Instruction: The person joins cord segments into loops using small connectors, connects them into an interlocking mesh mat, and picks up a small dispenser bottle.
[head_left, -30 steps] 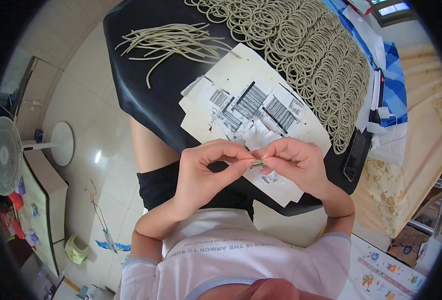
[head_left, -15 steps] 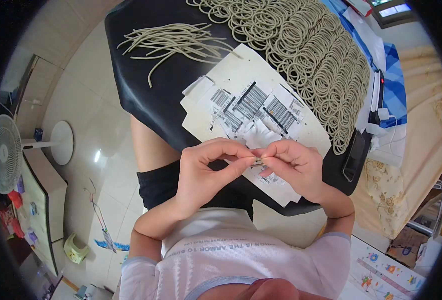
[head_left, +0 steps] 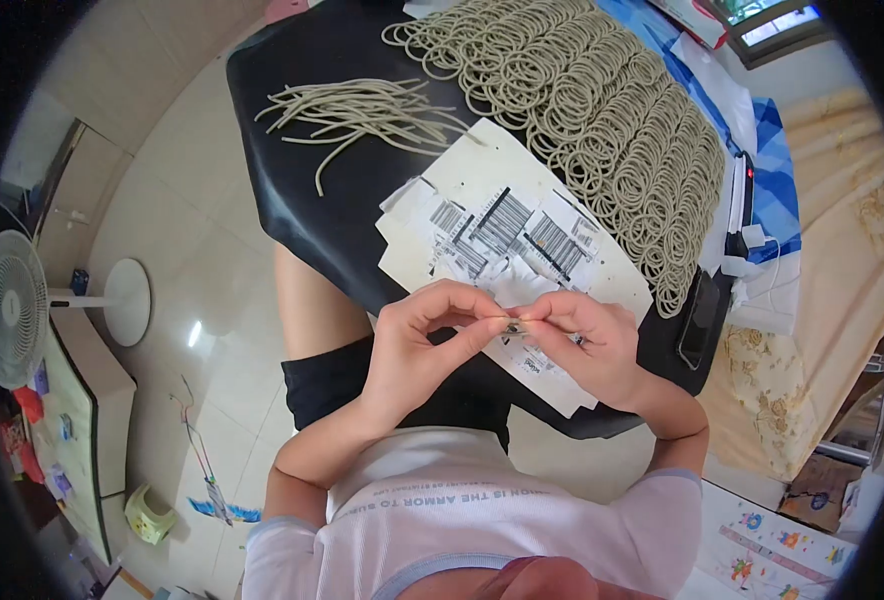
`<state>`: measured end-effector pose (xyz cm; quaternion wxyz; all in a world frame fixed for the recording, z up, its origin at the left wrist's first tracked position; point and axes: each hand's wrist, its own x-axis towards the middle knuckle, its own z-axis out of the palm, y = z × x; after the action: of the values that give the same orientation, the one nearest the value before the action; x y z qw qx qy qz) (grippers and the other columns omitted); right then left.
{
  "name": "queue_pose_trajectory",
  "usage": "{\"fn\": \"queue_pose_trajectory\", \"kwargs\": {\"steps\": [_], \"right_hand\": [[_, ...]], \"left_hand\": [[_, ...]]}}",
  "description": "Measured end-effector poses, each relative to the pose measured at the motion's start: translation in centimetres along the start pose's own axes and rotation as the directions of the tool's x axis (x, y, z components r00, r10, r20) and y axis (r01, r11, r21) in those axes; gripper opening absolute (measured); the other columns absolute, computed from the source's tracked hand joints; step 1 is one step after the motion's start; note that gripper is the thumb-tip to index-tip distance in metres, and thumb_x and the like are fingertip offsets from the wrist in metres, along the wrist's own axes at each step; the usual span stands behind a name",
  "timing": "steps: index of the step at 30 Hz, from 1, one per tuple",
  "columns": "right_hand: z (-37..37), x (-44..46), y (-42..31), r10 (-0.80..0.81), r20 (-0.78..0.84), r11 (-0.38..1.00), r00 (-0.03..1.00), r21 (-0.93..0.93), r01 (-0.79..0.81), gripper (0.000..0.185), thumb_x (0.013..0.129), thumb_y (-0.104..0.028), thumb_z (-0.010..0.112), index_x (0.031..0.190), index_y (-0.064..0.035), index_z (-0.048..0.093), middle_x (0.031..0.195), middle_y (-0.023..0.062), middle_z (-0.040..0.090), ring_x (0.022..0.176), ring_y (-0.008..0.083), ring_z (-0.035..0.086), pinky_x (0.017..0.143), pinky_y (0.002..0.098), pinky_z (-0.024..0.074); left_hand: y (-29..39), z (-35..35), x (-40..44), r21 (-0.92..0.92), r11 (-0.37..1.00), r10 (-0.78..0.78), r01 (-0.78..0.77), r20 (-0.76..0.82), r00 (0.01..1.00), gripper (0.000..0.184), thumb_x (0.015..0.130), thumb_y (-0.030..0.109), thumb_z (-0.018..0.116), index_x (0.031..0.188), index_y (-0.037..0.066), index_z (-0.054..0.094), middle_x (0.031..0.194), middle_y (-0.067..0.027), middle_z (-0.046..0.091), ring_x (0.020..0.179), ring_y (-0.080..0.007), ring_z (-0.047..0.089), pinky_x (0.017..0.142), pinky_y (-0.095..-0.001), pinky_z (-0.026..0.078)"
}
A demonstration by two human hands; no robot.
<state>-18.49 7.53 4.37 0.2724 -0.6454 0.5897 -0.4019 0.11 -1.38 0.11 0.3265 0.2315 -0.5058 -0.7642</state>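
Note:
Both hands meet over the lower part of a pale card sheet (head_left: 552,386) with printed labels. My left hand (head_left: 432,345) pinches a small item at its thumb and fingertips. Directly opposite, my right hand (head_left: 587,345) is closed on the same small piece, which the fingers mostly hide; I cannot make out what it is. A pile of loose beige cords (head_left: 362,105) lies beyond the card to the left. Many beige cord rings (head_left: 602,90) spread in overlapping rows on the black table (head_left: 307,225), beyond the card and to the right.
A black phone (head_left: 702,318) lies at the table's right edge, near a power strip (head_left: 740,195) with a white plug. To the left on the floor stand a white fan (head_left: 14,308) and a green plastic stool (head_left: 149,515). Patterned beige cloth (head_left: 822,260) hangs at right.
The view has shifted, so the table and cords appear slightly lower in it. Both hands stay fingertip to fingertip, with only slight finger movement.

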Motion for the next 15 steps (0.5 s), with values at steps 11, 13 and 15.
{"fn": "queue_pose_trajectory", "kwargs": {"steps": [11,13,15], "right_hand": [[-0.7,3.4,-2.3,0.158,0.184,0.952,0.970,0.233,-0.199,0.011,0.084,0.001,0.070,0.096,0.0012,0.070,0.094,0.0065,0.064,0.085,0.0124,0.063,0.075,0.0247,0.0503],[-0.3,3.7,-1.9,0.255,0.277,0.843,0.926,0.405,-0.354,0.011,0.086,0.000,0.069,0.096,0.0014,0.069,0.093,0.0039,0.063,0.085,0.0105,0.062,0.075,0.0242,0.0490],[-0.1,3.9,-1.8,0.308,0.340,0.753,0.888,0.484,-0.446,0.010,0.086,-0.001,0.069,0.096,0.0014,0.069,0.092,0.0017,0.063,0.085,0.0088,0.060,0.075,0.0236,0.0479]], "left_hand": [[0.7,-0.8,0.0,-0.471,0.865,-0.080,0.171,0.208,0.975,0.012,0.088,0.012,0.071,0.094,0.005,0.063,0.098,-0.0005,0.057,0.080,-0.0081,0.053,0.069,-0.0229,0.044],[0.3,-0.7,0.1,-0.520,0.830,-0.090,0.199,0.228,0.970,0.013,0.088,0.014,0.072,0.093,0.006,0.063,0.096,0.0002,0.057,0.075,-0.0071,0.049,0.063,-0.0213,0.039],[0.0,-0.8,0.2,-0.558,0.798,-0.108,0.226,0.237,0.966,0.012,0.088,0.014,0.071,0.094,0.007,0.063,0.094,0.0009,0.056,0.072,-0.0067,0.046,0.061,-0.0215,0.036]]}}
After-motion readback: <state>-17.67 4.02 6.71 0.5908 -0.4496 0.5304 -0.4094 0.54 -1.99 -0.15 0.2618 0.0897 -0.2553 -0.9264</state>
